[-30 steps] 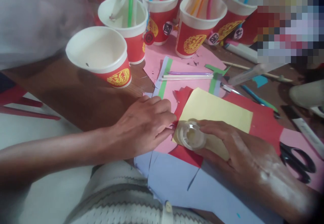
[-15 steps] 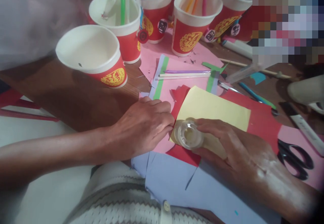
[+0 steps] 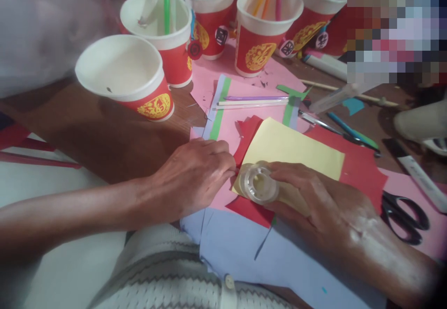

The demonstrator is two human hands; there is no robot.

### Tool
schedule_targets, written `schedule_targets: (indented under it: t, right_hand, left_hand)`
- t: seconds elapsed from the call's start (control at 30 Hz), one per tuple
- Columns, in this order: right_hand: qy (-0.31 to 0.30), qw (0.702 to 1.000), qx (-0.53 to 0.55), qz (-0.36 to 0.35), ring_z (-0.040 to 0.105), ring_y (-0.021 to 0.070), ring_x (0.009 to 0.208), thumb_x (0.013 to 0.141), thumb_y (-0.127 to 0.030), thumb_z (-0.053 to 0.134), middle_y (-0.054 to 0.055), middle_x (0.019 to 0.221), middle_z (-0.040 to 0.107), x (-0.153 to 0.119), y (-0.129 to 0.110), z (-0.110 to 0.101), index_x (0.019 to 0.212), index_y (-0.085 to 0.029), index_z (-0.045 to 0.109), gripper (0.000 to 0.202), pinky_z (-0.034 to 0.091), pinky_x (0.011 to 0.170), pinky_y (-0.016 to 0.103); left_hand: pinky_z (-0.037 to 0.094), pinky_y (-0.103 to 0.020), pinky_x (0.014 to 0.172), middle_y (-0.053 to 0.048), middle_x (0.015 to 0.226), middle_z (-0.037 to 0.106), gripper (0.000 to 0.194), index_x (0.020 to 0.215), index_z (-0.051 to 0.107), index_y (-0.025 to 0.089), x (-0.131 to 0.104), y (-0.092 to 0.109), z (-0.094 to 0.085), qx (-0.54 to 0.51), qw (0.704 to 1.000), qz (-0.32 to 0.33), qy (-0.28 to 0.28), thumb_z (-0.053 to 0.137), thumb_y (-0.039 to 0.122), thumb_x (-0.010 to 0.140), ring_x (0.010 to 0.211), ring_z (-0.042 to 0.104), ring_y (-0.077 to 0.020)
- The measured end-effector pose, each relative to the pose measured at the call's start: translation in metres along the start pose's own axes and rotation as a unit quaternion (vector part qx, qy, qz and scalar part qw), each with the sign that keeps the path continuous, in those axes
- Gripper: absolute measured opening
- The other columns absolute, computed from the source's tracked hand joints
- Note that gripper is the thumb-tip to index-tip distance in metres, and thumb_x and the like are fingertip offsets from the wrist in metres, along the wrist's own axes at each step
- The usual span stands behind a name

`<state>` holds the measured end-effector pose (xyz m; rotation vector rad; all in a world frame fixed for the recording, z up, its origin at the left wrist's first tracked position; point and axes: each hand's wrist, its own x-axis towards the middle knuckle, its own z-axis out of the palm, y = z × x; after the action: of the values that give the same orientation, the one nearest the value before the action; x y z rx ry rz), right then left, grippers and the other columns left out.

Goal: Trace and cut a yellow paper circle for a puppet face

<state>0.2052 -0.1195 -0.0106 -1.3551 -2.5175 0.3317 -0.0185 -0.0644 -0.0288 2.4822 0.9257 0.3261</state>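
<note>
My right hand [image 3: 314, 192] grips a roll of clear tape [image 3: 260, 184] between thumb and fingers, its round face turned upward. The roll rests over the left end of a yellow sheet of paper [image 3: 296, 144], which lies on red paper [image 3: 363, 171]. To the left, my left hand [image 3: 200, 174] is closed in a pinch, its fingertips close to the roll and at the red paper's edge. What those fingertips hold is hidden or too small to make out. Beneath lie pink paper [image 3: 223, 197] and a pale blue sheet [image 3: 237, 239].
Red and white paper cups, one [image 3: 122, 67] at left, another [image 3: 267, 30] with straws, stand behind. Black-handled scissors [image 3: 407, 216] lie at right, near a marker [image 3: 419, 174]. Thin sticks [image 3: 254, 102] lie on striped pink paper [image 3: 244, 85]. A pixelated patch hides the upper right.
My left hand has drawn slightly left, away from the tape roll, showing a little more red paper between. My right hand keeps its grip. The whole view has shifted slightly.
</note>
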Motion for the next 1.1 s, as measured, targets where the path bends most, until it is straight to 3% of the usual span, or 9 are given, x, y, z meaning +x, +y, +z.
schedule_targets:
  t: [0.1, 0.27, 0.43, 0.7, 0.8, 0.93, 1.03, 1.1]
  right_hand:
    - [-0.024, 1.000, 0.016, -0.008, 0.065, 0.0229, 0.092, 0.087, -0.024, 0.048, 0.010, 0.110, 0.065, 0.001, 0.001, 0.002, 0.115, -0.020, 0.051, 0.028, 0.055, 0.064, 0.028]
    - [-0.014, 1.000, 0.001, -0.006, 0.065, 0.0219, 0.089, 0.088, -0.023, 0.047, 0.011, 0.106, 0.065, 0.001, 0.001, 0.003, 0.111, -0.016, 0.052, 0.025, 0.054, 0.062, 0.028]
    - [0.009, 1.000, -0.009, -0.019, 0.065, 0.0220, 0.090, 0.087, -0.022, 0.050, 0.012, 0.106, 0.065, 0.000, -0.002, 0.003, 0.112, -0.013, 0.050, 0.027, 0.053, 0.061, 0.028]
    - [0.018, 1.000, 0.007, -0.011, 0.065, 0.0216, 0.091, 0.085, -0.021, 0.055, 0.011, 0.106, 0.066, 0.000, -0.003, 0.004, 0.111, -0.013, 0.052, 0.028, 0.054, 0.065, 0.028]
    - [0.015, 1.000, 0.001, -0.003, 0.064, 0.0214, 0.093, 0.083, -0.020, 0.058, 0.011, 0.108, 0.066, 0.001, -0.002, 0.004, 0.110, -0.013, 0.052, 0.029, 0.054, 0.064, 0.027]
    - [0.008, 1.000, 0.016, -0.009, 0.063, 0.0212, 0.096, 0.082, -0.022, 0.060, 0.011, 0.110, 0.065, 0.001, 0.000, 0.004, 0.110, -0.013, 0.053, 0.030, 0.054, 0.068, 0.027]
    - [0.014, 1.000, 0.022, -0.006, 0.064, 0.0212, 0.095, 0.082, -0.021, 0.060, 0.011, 0.109, 0.065, 0.000, 0.000, 0.005, 0.110, -0.013, 0.052, 0.031, 0.055, 0.069, 0.027]
    - [0.021, 1.000, 0.023, -0.003, 0.064, 0.0214, 0.094, 0.082, -0.021, 0.060, 0.011, 0.108, 0.066, 0.000, 0.000, 0.007, 0.111, -0.014, 0.052, 0.031, 0.055, 0.067, 0.027]
  left_hand:
    - [0.046, -0.029, 0.066, -0.003, 0.077, 0.061, 0.019, 0.078, 0.064, 0.013, -0.001, 0.001, 0.000, -0.003, 1.000, -0.003, -0.003, 0.047, 0.014, 0.085, 0.071, 0.058, -0.0156]
    - [0.047, -0.030, 0.069, -0.005, 0.079, 0.062, 0.019, 0.080, 0.064, 0.012, -0.004, 0.000, -0.001, 0.014, 1.000, 0.004, 0.005, 0.046, 0.013, 0.085, 0.074, 0.059, -0.0164]
    - [0.047, -0.029, 0.070, -0.006, 0.080, 0.063, 0.021, 0.078, 0.063, 0.012, -0.007, -0.010, -0.006, 0.060, 0.997, -0.002, 0.057, 0.044, 0.014, 0.086, 0.078, 0.059, -0.0169]
    - [0.045, -0.029, 0.064, -0.003, 0.069, 0.058, 0.024, 0.064, 0.056, 0.013, -0.014, -0.010, -0.010, 0.064, 0.996, -0.006, 0.057, 0.049, 0.022, 0.086, 0.068, 0.056, -0.0150]
    - [0.044, -0.028, 0.061, -0.004, 0.071, 0.058, 0.020, 0.062, 0.052, 0.013, -0.016, -0.008, -0.012, 0.069, 0.995, -0.013, 0.072, 0.051, 0.014, 0.082, 0.068, 0.055, -0.0149]
    - [0.046, -0.032, 0.069, -0.004, 0.081, 0.064, 0.008, 0.077, 0.058, 0.013, -0.020, -0.003, -0.014, 0.050, 0.993, 0.053, 0.091, 0.054, 0.006, 0.077, 0.074, 0.057, -0.0158]
    - [0.047, -0.036, 0.075, -0.003, 0.082, 0.068, 0.006, 0.080, 0.062, 0.015, -0.025, 0.008, -0.010, 0.011, 0.985, 0.139, 0.099, 0.062, 0.011, 0.075, 0.079, 0.059, -0.0179]
    - [0.047, -0.038, 0.084, -0.008, 0.092, 0.070, 0.008, 0.080, 0.064, 0.013, -0.029, 0.019, -0.004, -0.015, 0.978, 0.189, 0.088, 0.063, 0.019, 0.076, 0.092, 0.061, -0.0217]
